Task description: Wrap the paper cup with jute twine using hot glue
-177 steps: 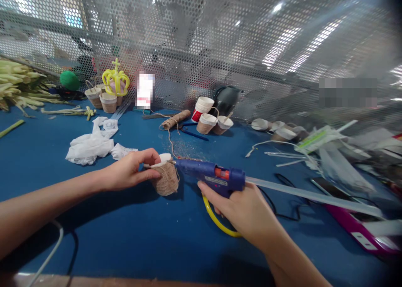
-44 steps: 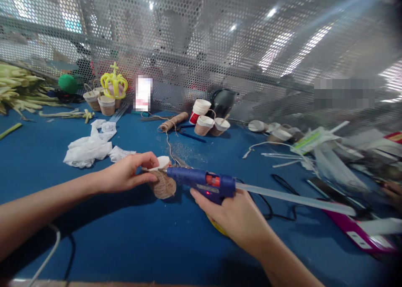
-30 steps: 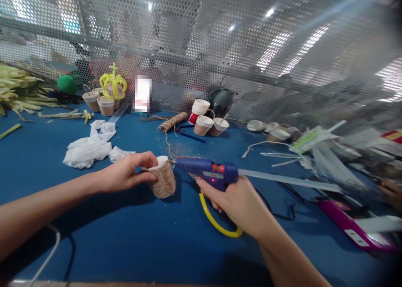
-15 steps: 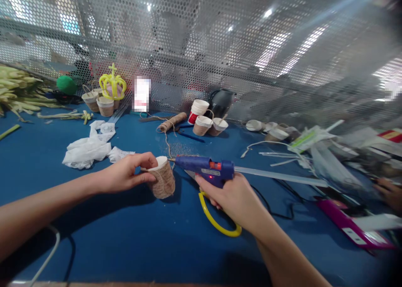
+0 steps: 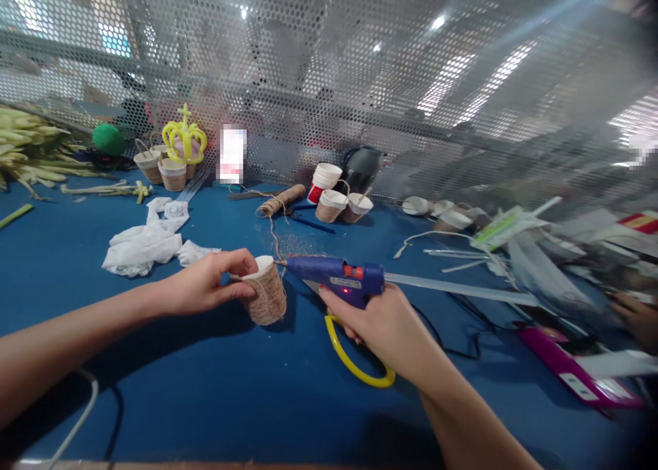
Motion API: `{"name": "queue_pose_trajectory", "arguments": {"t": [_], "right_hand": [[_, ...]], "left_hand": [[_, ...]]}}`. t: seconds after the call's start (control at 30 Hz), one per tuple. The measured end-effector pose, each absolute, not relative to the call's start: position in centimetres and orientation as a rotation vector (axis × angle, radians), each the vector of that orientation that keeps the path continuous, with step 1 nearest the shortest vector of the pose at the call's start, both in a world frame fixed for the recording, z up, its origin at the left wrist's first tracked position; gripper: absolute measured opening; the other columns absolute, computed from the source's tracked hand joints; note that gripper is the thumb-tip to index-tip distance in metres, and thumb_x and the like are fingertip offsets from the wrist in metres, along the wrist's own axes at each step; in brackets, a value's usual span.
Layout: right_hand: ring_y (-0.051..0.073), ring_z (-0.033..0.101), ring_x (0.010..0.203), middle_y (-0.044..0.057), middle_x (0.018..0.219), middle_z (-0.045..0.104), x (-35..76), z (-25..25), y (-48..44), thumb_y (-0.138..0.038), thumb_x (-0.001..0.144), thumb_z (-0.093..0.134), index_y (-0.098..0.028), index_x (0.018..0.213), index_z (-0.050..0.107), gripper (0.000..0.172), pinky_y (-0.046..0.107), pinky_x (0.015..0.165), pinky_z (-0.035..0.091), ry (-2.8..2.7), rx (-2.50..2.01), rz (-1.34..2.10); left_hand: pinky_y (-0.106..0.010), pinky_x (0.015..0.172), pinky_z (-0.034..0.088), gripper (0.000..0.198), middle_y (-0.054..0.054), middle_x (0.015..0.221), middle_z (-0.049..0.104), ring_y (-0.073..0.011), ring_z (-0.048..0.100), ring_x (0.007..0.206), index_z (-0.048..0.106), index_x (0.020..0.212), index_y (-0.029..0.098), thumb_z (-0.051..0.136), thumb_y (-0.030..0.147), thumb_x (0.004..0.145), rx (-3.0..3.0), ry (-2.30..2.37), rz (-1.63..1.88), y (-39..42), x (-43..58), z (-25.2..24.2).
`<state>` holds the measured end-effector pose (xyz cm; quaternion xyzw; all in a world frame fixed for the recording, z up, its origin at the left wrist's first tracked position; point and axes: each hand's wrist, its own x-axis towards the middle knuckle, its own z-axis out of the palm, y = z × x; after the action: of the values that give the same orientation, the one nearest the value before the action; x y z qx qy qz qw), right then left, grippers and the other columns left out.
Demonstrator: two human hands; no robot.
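Note:
Between thumb and fingers, my left hand [image 5: 221, 278] pinches the rim of a white paper cup [image 5: 266, 299] whose side is wrapped in brown twine. The cup leans, its mouth tipped up and to the left. My right hand [image 5: 378, 319] grips a blue hot glue gun [image 5: 334, 275] with a lit red light and a long clear glue stick in its back. The gun's nozzle is at the cup's upper right edge; whether it touches is unclear. Loose twine runs from there to a twine roll [image 5: 282, 200]. Yellow-handled scissors [image 5: 354, 367] lie under my right hand.
Several twine-wrapped cups [image 5: 332, 205] stand along the perforated metal screen [image 5: 288, 79]. White lace fabric [image 5: 141, 247] lies at left, near a yellow crown [image 5: 184, 141]. A purple power strip [image 5: 570, 367] and the gun's black cord are at right. Another person's hand [image 5: 635, 312] shows at the right edge.

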<state>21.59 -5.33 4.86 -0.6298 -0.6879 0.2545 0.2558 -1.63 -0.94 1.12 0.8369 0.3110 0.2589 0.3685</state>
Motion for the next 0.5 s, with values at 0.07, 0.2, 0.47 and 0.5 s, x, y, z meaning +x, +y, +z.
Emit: {"name": "queue_pose_trajectory", "arguments": {"t": [0.07,0.2,0.47,0.5], "right_hand": [[0.009,0.042,0.034,-0.006,0.037,0.044,21.60,4.89,-5.43,-0.034,0.074,0.054,-0.021,0.050,0.043,0.029,0.023,0.040,0.038,-1.852,-1.714,0.718],[0.009,0.042,0.034,-0.006,0.037,0.045,21.59,4.99,-5.40,-0.032,0.073,0.055,-0.021,0.050,0.043,0.028,0.024,0.041,0.039,-1.829,-1.703,0.694],[0.008,0.041,0.033,-0.006,0.034,0.042,21.48,5.40,-5.69,-0.032,0.073,0.056,-0.020,0.044,0.040,0.035,0.022,0.041,0.038,-1.830,-1.685,0.813],[0.008,0.041,0.033,-0.006,0.035,0.042,21.58,5.41,-5.69,-0.033,0.073,0.055,-0.020,0.044,0.040,0.036,0.023,0.041,0.039,-1.840,-1.680,0.840]], "left_hand": [[-0.022,0.064,0.045,0.014,-0.001,0.077,0.062,-0.0122,0.058,0.071,0.048,0.085,0.016,0.048,0.029,0.081,2.155,0.801,0.660,-0.93,-1.64,1.13],[-0.022,0.064,0.044,0.014,-0.001,0.076,0.061,-0.0120,0.058,0.071,0.048,0.084,0.015,0.049,0.029,0.081,2.164,0.818,0.667,-0.93,-1.57,1.18],[-0.023,0.065,0.045,0.015,-0.001,0.076,0.060,-0.0125,0.057,0.070,0.048,0.085,0.016,0.048,0.030,0.081,2.177,0.831,0.657,-0.94,-1.58,1.23],[-0.022,0.065,0.045,0.015,-0.001,0.076,0.060,-0.0124,0.058,0.070,0.048,0.085,0.016,0.048,0.030,0.081,2.176,0.830,0.656,-0.94,-1.60,1.21]]}}
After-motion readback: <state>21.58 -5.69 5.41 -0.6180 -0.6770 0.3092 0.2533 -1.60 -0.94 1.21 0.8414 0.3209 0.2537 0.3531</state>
